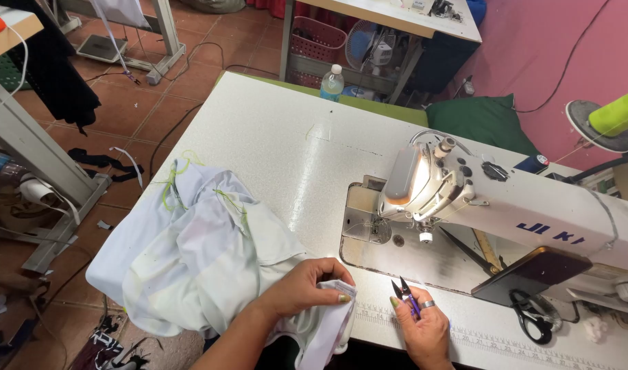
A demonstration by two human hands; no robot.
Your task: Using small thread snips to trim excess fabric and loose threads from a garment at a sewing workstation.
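The left hand [306, 282] was closed over a fold of white fabric [190, 253], thumb and fingers pinching its edge at the front of the worktop [273, 137]. The rest of the fabric lay heaped to the left, spilling over the worktop's edge, with yellow-green thread tails on it. The right hand [424, 329] gripped purple-handled thread snips [406, 293], blades pointing up and away towards the fabric edge, close to it but apart; a ring showed on one finger. Just behind the hands stood a white industrial sewing machine [506, 205], its lamp lit over the needle plate. Black scissors [530, 315] lay to the right on the worktop, and a plastic water bottle [332, 82] stood at the far edge
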